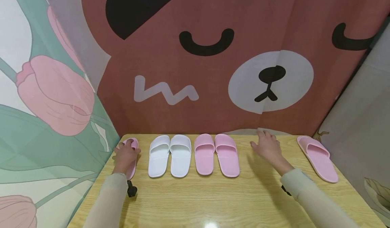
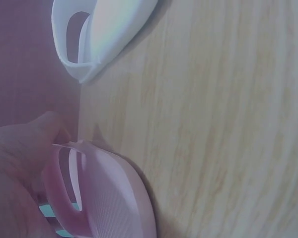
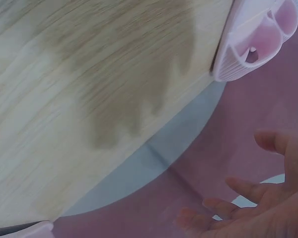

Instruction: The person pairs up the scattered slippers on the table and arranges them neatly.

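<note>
At the far left of the table, my left hand (image 1: 125, 157) grips a pink slipper (image 1: 132, 169) over its strap. In the left wrist view the thumb lies at one edge of the strap, and the other fingers are partly hidden behind it. My right hand (image 1: 268, 147) is raised above the back of the table with its fingers spread, holding nothing. It lies between a pair of pink slippers, the nearer one being the right slipper (image 1: 230, 165), and a single pink slipper (image 1: 324, 165) set at a slant on the right.
Beside the held slipper stands a pair of white slippers (image 1: 181, 163), toes toward the back. A brown bear-print curtain (image 1: 213, 112) hangs along the table's (image 1: 195, 201) back edge. A tulip-print curtain (image 1: 61, 153) borders the left, and a pale curtain (image 1: 356, 126) borders the right.
</note>
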`<control>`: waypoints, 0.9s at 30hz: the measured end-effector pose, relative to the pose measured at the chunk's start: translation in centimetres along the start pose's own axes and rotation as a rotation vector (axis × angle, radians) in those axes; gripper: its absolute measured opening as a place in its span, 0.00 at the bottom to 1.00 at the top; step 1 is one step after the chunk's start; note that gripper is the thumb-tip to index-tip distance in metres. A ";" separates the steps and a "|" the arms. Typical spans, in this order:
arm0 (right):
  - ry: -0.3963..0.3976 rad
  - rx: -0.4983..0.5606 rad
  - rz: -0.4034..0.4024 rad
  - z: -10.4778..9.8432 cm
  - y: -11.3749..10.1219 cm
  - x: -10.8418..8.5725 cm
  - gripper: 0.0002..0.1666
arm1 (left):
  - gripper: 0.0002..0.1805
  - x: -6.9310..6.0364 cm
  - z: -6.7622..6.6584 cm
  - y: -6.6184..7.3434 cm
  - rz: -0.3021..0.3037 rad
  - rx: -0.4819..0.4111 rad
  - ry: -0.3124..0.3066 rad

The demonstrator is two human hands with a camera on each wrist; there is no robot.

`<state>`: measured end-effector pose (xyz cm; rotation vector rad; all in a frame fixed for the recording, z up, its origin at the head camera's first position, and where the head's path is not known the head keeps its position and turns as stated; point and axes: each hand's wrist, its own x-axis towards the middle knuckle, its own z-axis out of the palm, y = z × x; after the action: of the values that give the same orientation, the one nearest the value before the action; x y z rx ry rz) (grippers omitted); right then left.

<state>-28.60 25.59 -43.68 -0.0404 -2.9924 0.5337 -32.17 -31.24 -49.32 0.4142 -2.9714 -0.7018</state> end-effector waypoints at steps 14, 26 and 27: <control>-0.019 -0.004 0.083 -0.4 3.8 0.3 0.40 | 0.38 -0.2 -0.4 0.1 -0.002 -0.014 -0.034; -0.013 -0.011 0.115 -0.8 6.5 0.3 0.40 | 0.38 0.4 -0.1 -0.4 0.018 0.009 -0.053; -0.018 -0.016 0.115 -0.9 6.8 0.2 0.40 | 0.38 0.4 -0.1 -0.5 0.019 0.015 -0.055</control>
<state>-28.67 32.27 -45.20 -0.2111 -3.0262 0.5240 -32.44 -31.77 -49.47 0.3726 -3.0292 -0.7008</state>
